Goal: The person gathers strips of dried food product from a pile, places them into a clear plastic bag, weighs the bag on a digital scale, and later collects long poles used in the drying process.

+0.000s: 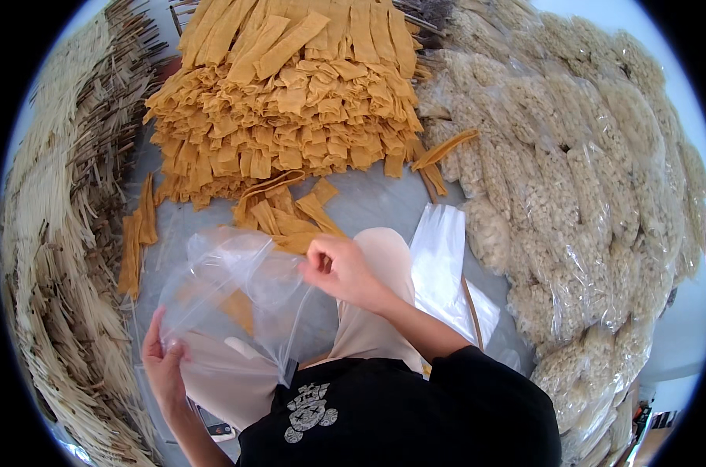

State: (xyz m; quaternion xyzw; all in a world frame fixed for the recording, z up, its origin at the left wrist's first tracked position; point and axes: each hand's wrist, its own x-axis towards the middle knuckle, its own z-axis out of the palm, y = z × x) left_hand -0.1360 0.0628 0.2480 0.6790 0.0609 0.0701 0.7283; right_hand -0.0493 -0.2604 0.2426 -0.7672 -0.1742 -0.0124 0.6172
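I hold a clear plastic bag [224, 292] open over my lap. My left hand [166, 358] pinches its left side between thumb and fingers. My right hand [337, 268] is curled closed on the bag's upper right edge. Loose flat orange-yellow strips [279, 218] lie on the grey surface [174, 226] just beyond the bag, some partly behind it. A stack of flat white plastic bags [438, 265] lies beside my bent right leg [384, 245], with a thin stick along it.
A big layered heap of the yellow strips [287, 93] stands ahead. Pale thin sticks [73, 233] are piled high on the left. Bulky clear bags of tan dried material [571, 194] fill the right. A small dark and silver object [220, 428] lies by my left leg.
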